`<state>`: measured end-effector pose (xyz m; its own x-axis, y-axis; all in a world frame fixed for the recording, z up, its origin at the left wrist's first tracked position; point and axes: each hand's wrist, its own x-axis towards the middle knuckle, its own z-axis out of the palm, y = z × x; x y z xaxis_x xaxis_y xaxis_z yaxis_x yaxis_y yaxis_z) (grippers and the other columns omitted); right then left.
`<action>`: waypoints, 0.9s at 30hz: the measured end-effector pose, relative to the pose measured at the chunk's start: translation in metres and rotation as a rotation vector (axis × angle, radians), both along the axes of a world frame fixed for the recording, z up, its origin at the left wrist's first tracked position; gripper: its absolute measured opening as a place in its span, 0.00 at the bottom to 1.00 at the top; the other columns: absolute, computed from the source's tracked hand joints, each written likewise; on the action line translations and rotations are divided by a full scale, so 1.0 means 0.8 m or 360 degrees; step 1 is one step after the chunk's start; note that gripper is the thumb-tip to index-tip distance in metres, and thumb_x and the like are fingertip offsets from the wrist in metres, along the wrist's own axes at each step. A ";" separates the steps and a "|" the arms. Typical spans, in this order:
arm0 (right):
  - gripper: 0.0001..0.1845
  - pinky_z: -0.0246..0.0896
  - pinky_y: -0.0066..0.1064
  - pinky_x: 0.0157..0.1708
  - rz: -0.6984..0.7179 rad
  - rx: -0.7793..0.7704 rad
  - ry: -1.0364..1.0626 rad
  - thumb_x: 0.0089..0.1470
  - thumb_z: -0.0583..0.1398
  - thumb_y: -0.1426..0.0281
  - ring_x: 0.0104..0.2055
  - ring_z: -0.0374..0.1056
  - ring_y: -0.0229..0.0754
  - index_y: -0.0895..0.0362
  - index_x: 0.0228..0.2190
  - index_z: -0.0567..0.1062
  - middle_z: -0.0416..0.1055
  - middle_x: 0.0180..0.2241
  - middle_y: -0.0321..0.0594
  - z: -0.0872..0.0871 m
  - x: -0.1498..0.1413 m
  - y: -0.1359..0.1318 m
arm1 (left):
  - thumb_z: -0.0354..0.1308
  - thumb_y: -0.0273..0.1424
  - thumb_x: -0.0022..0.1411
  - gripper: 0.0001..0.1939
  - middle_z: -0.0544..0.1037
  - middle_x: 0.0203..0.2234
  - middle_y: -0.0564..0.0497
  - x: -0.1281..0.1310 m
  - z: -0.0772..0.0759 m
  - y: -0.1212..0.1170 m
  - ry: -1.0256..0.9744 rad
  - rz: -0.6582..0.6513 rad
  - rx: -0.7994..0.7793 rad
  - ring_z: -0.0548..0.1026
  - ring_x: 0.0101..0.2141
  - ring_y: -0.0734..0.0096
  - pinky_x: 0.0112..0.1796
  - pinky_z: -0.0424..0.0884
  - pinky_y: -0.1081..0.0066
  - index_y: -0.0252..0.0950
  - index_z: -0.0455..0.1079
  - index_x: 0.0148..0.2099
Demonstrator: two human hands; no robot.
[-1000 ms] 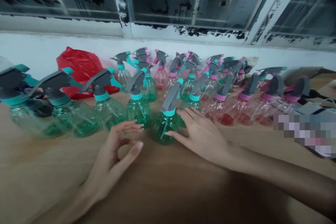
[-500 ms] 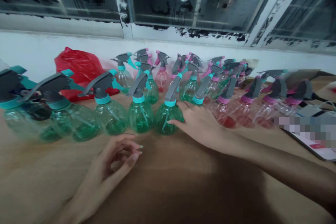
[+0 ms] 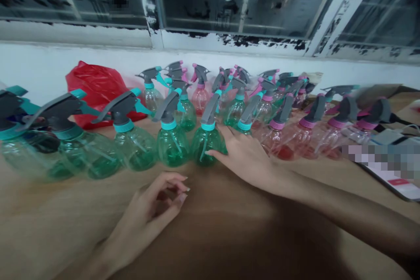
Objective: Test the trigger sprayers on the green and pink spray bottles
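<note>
In the head view, a front row of spray bottles crosses the table, clear green ones with turquoise collars on the left and pink ones on the right. My right hand point(image 3: 244, 155) is at the right side of a green spray bottle point(image 3: 203, 148); its thumb lies across the front and its fingers pass behind. Beside it, another turquoise-collared spray bottle point(image 3: 250, 113) is mostly covered by that hand. My left hand point(image 3: 154, 214) hovers over the table in front of the row, fingers loosely curled, thumb apart, nothing in it.
Behind the front row stand more spray bottles point(image 3: 200, 92) against the white wall point(image 3: 39, 59). A red plastic bag point(image 3: 96, 87) lies at the back left. On the right, a phone-like flat device point(image 3: 402, 188) rests near a pink spray bottle point(image 3: 341, 131). Windows are above.
My left hand has shifted right, closer to the green bottle by my right hand. My right hand stays at the same bottle. The view has moved slightly.
</note>
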<state>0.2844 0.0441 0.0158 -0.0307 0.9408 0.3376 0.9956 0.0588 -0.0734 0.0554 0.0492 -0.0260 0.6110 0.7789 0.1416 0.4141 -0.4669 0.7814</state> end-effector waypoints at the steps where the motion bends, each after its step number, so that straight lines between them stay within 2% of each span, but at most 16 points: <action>1: 0.32 0.65 0.40 0.26 0.0018 0.0013 0.0029 0.53 0.57 0.59 0.33 0.72 0.52 0.61 0.55 0.58 0.70 0.45 0.51 0.001 0.001 -0.007 | 0.49 0.34 0.63 0.10 0.73 0.38 0.51 0.004 0.002 0.000 0.0018 -0.0020 -0.0003 0.75 0.35 0.65 0.33 0.75 0.67 0.46 0.60 0.47; 4: 0.34 0.66 0.41 0.27 0.0065 0.0026 0.0080 0.54 0.56 0.59 0.32 0.72 0.51 0.58 0.58 0.55 0.70 0.46 0.49 0.005 0.008 -0.034 | 0.47 0.36 0.64 0.10 0.73 0.35 0.51 0.022 0.006 0.002 0.0054 -0.0086 -0.0039 0.75 0.34 0.66 0.34 0.74 0.66 0.45 0.59 0.48; 8: 0.29 0.66 0.38 0.25 0.0101 -0.0017 0.0100 0.53 0.57 0.59 0.32 0.73 0.50 0.59 0.54 0.62 0.74 0.39 0.47 0.000 0.025 -0.072 | 0.46 0.38 0.65 0.13 0.72 0.32 0.52 0.065 0.013 0.006 -0.0028 -0.0128 -0.0137 0.75 0.31 0.68 0.31 0.73 0.68 0.43 0.56 0.51; 11: 0.26 0.65 0.36 0.25 0.0108 -0.0072 0.0152 0.51 0.59 0.59 0.29 0.73 0.48 0.55 0.50 0.66 0.76 0.35 0.43 -0.010 0.043 -0.095 | 0.44 0.37 0.66 0.17 0.72 0.30 0.54 0.108 0.027 0.009 -0.0068 -0.0156 -0.0130 0.74 0.28 0.71 0.31 0.72 0.71 0.44 0.51 0.56; 13: 0.24 0.66 0.36 0.28 0.0134 -0.0086 0.0202 0.52 0.58 0.58 0.31 0.73 0.47 0.53 0.49 0.67 0.75 0.38 0.42 -0.017 0.057 -0.107 | 0.44 0.38 0.65 0.22 0.73 0.29 0.54 0.135 0.040 0.014 0.0041 -0.0130 -0.0014 0.74 0.25 0.71 0.30 0.71 0.71 0.43 0.47 0.60; 15: 0.23 0.66 0.37 0.31 0.0168 -0.0103 0.0253 0.53 0.57 0.58 0.34 0.73 0.47 0.53 0.49 0.67 0.75 0.40 0.42 -0.024 0.073 -0.117 | 0.45 0.40 0.64 0.30 0.74 0.24 0.56 0.159 0.052 0.020 0.0305 -0.0059 0.0093 0.73 0.21 0.71 0.28 0.70 0.71 0.41 0.39 0.63; 17: 0.23 0.66 0.38 0.34 0.0169 -0.0131 0.0300 0.54 0.56 0.57 0.35 0.73 0.47 0.53 0.50 0.67 0.75 0.39 0.42 -0.029 0.089 -0.124 | 0.46 0.43 0.62 0.37 0.74 0.19 0.56 0.177 0.059 0.027 0.0509 0.0003 0.0129 0.73 0.19 0.68 0.25 0.68 0.71 0.34 0.33 0.65; 20: 0.23 0.66 0.38 0.35 0.0137 -0.0185 0.0385 0.54 0.55 0.55 0.34 0.73 0.46 0.52 0.49 0.68 0.76 0.35 0.40 -0.035 0.113 -0.131 | 0.46 0.47 0.60 0.40 0.74 0.15 0.54 0.192 0.060 0.036 0.0632 0.0038 0.0139 0.73 0.16 0.65 0.20 0.66 0.71 0.29 0.35 0.65; 23: 0.22 0.66 0.36 0.33 0.0127 -0.0170 0.0479 0.53 0.55 0.55 0.31 0.73 0.44 0.51 0.47 0.70 0.76 0.33 0.39 -0.038 0.129 -0.134 | 0.45 0.47 0.61 0.37 0.74 0.16 0.53 0.196 0.058 0.037 0.0719 0.0075 0.0191 0.73 0.16 0.65 0.20 0.64 0.71 0.31 0.40 0.64; 27: 0.17 0.66 0.33 0.30 0.0080 -0.0183 0.0620 0.53 0.57 0.57 0.29 0.72 0.42 0.49 0.44 0.71 0.76 0.31 0.36 -0.036 0.138 -0.131 | 0.44 0.45 0.62 0.34 0.75 0.16 0.52 0.196 0.063 0.026 0.0829 0.0118 0.0281 0.73 0.17 0.65 0.22 0.64 0.70 0.30 0.41 0.63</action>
<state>0.3945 -0.0607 -0.0127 0.0318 0.9737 0.2255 0.8881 0.0760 -0.4534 0.2120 0.0698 0.0244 0.5795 0.8143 -0.0325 0.7617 -0.5270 0.3769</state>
